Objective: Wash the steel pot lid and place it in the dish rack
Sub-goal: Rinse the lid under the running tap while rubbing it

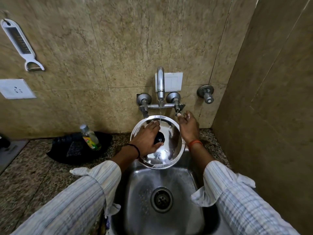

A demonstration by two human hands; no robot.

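Steel lid (166, 150) under left hand (147, 139), beside right hand (188, 123)

The round steel pot lid (167, 148) gleams mirror-bright with a glossy black knob (160, 137). Below it, the steel sink (177, 184) looks duller, brushed. Left of the sink, the speckled stone table (33, 167) appears polished.

The lid (166, 146) sits mid-frame above the sink (183, 187), under the tap (160, 82). The left hand (147, 139) lies on the lid's left half, over the knob (159, 138); the right hand (187, 124) is just right of its rim. A bottle (89, 137) stands on the counter (33, 170) to the left, and a peeler (21, 44) hangs upper left.
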